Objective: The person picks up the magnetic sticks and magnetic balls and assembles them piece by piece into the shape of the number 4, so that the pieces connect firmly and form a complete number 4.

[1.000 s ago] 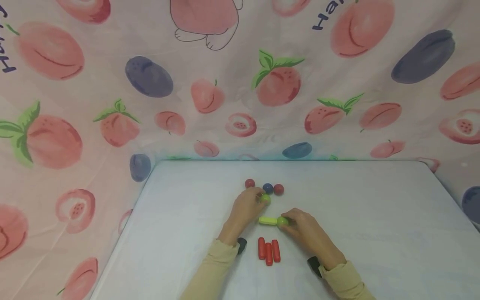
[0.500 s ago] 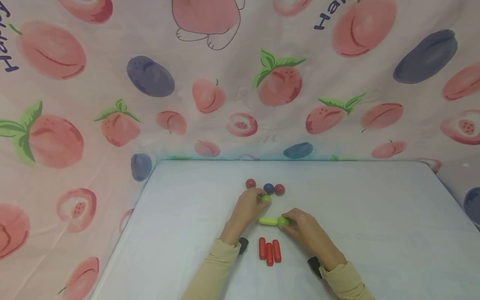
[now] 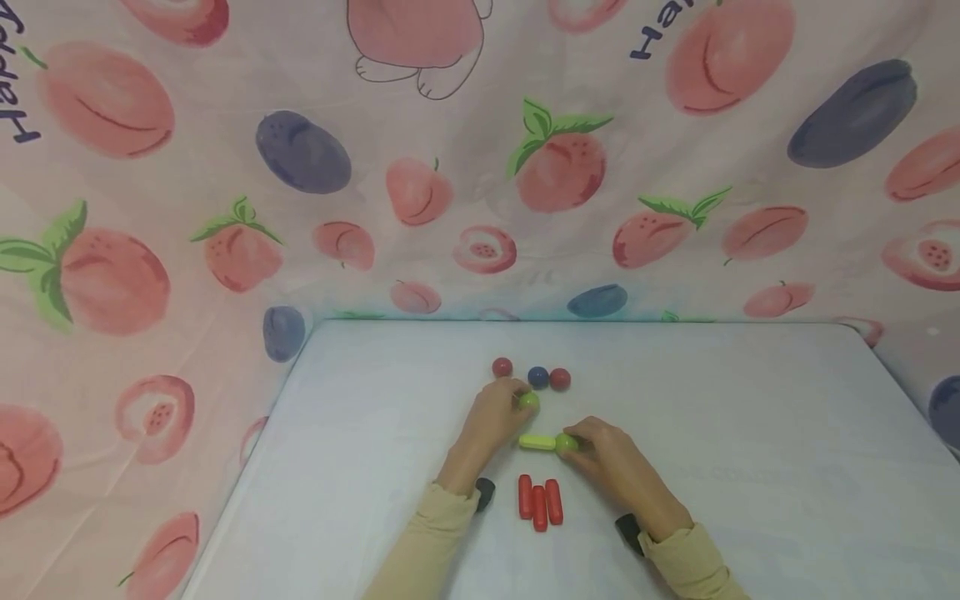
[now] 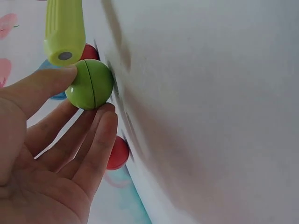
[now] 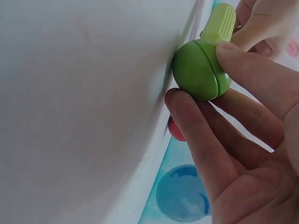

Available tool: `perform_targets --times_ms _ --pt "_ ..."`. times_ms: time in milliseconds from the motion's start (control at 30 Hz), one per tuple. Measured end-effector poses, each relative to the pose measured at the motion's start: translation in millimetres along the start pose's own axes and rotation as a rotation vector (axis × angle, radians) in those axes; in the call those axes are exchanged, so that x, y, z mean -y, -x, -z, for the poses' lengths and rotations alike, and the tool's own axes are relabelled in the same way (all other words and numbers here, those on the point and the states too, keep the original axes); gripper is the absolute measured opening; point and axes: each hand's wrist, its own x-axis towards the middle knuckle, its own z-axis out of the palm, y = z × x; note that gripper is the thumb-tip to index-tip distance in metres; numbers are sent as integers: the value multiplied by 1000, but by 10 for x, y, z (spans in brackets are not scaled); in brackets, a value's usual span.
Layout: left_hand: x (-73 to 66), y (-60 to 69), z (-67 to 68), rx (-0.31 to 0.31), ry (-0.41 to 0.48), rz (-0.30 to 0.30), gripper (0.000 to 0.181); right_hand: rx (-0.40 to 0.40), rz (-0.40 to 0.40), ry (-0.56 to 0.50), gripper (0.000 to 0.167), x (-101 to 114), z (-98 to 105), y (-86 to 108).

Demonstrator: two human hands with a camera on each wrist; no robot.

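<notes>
My left hand (image 3: 491, 417) pinches a green ball (image 4: 91, 85) between thumb and fingertips, low over the white table. A second green ball (image 5: 198, 70) is pinched by my right hand (image 3: 607, 454). From this ball a ribbed yellow-green rod (image 3: 537, 442) points left, its near end against the ball. The rod's free end, with a grey round tip, shows in the left wrist view, close to my left thumb. In the head view, the left-hand ball sits a little beyond the rod's free end, apart from it.
Behind my left hand lie a red ball (image 3: 502, 367), a blue ball (image 3: 537, 377) and another red ball (image 3: 560, 379). Three red rods (image 3: 540, 508) lie side by side between my forearms. A fruit-print cloth (image 3: 480, 167) hangs at the table's (image 3: 712, 358) back edge.
My left hand with its green ball has shifted very slightly left and toward me. The right hand, its ball and rod stay in place.
</notes>
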Motion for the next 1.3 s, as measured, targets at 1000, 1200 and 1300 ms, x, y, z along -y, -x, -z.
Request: perform_targets --times_ms 1000,1200,1300 --pt "147 285 105 -32 24 49 31 17 -14 -5 30 15 4 -1" --pt "151 349 110 -32 16 51 30 18 -18 -4 31 2 2 -7" --pt "146 379 111 -26 27 70 30 16 -16 1 31 -5 1 -7"
